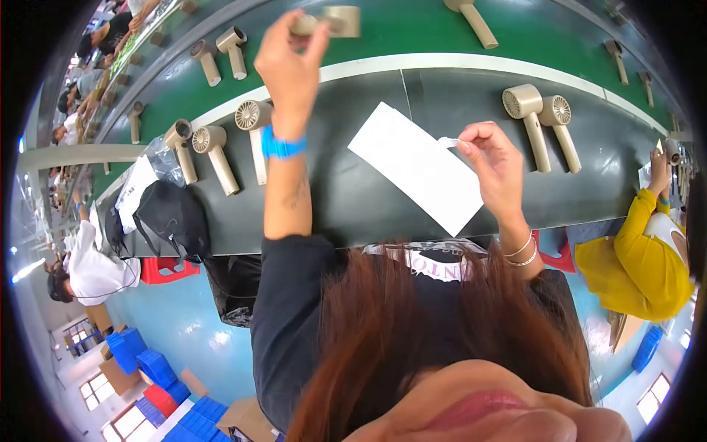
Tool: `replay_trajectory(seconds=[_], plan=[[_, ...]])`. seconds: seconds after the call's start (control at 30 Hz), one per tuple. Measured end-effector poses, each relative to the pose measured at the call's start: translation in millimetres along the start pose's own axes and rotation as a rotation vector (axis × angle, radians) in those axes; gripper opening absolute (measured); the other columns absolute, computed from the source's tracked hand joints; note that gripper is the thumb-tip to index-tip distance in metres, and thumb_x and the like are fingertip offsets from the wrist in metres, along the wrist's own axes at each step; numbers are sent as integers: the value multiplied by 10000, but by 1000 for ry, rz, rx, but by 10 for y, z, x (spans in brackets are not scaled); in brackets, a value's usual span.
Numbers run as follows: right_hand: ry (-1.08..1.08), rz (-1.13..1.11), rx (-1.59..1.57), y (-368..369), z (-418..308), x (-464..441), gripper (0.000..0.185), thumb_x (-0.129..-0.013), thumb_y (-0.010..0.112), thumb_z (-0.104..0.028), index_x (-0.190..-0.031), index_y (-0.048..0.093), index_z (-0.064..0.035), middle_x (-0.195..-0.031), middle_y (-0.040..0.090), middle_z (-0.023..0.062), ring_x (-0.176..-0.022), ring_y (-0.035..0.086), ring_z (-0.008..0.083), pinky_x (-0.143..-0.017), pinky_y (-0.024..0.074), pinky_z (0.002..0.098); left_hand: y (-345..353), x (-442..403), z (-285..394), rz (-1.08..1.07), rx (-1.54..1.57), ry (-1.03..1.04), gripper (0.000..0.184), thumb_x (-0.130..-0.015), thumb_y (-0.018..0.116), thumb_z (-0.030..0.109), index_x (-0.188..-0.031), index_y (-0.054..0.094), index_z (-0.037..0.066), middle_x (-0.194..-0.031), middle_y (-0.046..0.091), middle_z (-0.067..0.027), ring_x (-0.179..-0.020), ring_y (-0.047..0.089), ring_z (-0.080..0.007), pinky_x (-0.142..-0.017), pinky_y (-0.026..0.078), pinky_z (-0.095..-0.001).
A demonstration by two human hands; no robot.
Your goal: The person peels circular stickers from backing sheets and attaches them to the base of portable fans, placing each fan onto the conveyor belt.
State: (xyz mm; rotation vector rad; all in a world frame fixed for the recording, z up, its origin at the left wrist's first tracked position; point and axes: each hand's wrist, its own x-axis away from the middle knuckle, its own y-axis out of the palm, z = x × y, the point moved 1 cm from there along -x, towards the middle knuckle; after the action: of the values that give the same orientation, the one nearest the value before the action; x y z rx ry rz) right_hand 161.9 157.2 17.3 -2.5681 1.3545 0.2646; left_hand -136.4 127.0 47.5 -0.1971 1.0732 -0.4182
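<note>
My left hand point(291, 62), with a blue band at the wrist, is raised over the green belt. Its fingers are closed around a beige handheld fan point(343, 22), which is smeared by motion. My right hand point(492, 166) pinches a small white sticker-like piece point(448, 142) between thumb and fingertips. That piece is over the upper right edge of a white paper sheet point(412, 173) lying slanted on the dark worktop. I cannot tell whether it is still attached to the sheet.
Several beige fans point(213, 155) lie left of the sheet, and two fans point(526, 107) lie to the right. More stand along the green conveyor belt point(412, 33). A black bag point(173, 217) sits at the left edge. A person in yellow point(633, 258) works at the right.
</note>
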Motion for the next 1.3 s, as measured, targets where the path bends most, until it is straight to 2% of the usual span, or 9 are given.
replay_trajectory(seconds=[0.07,0.13,0.2,0.4,0.53,0.63,0.83,1.03,1.3], plan=[[-9,-9,-76,5,-67,-3,74,-853,646,-4,-914,613,20,-915,580,54,-827,549,112,-764,448,243,-204,276,459,-90,-12,-60,372,-717,825,181,-980,649,-15,-843,660,-132,-652,650,-200,-591,528,-311],[-46,-14,-110,7,-127,0,70,-850,647,3,-909,612,19,-945,574,63,-842,539,114,-768,441,241,-311,556,729,-112,89,-41,328,-692,845,141,-946,683,12,-790,671,-81,-663,627,-135,-566,501,-243],[-162,-21,-72,17,-180,-18,106,-829,665,26,-916,605,30,-975,558,78,-842,530,122,-769,438,244,-368,790,938,-164,70,57,393,-662,859,149,-948,646,-16,-855,662,-108,-654,638,-201,-540,544,-275],[-97,-80,-173,20,-328,127,125,-823,662,53,-938,614,42,-942,603,95,-836,549,135,-771,454,257,-392,1230,1236,-198,320,-103,413,-645,847,53,-993,640,-27,-979,662,-140,-776,681,-206,-609,597,-274],[-111,-86,-117,97,-393,134,259,-808,678,55,-1046,578,33,-900,614,79,-852,602,139,-806,481,276,-380,1289,1263,-338,682,-364,460,-686,766,-92,-1116,605,-57,-1132,605,-180,-905,673,-244,-715,618,-314],[-74,-109,-213,117,-342,105,344,-813,677,53,-1120,525,20,-875,618,75,-906,638,157,-833,499,294,-364,1274,1282,-374,804,-437,451,-708,717,-141,-1135,589,-69,-1165,585,-194,-939,665,-257,-754,614,-321],[-25,-113,-282,138,-292,103,339,-830,665,50,-1123,495,22,-857,620,73,-952,650,178,-836,517,301,-350,1331,1272,-373,973,-528,430,-737,682,-162,-1144,574,-75,-1222,547,-207,-975,653,-256,-802,601,-330],[-19,-105,-307,176,-269,115,327,-830,660,58,-1113,498,27,-944,615,92,-956,640,159,-827,521,290,-340,1343,1255,-333,1049,-556,373,-743,688,-159,-1091,578,-85,-1207,529,-191,-996,653,-291,-808,612,-351],[-20,-118,-289,187,-280,123,320,-824,659,64,-1100,502,24,-1015,626,119,-860,610,107,-818,521,276,-343,1366,1246,-334,1046,-559,358,-745,683,-163,-1075,573,-78,-1210,524,-195,-1006,648,-298,-814,611,-357]])
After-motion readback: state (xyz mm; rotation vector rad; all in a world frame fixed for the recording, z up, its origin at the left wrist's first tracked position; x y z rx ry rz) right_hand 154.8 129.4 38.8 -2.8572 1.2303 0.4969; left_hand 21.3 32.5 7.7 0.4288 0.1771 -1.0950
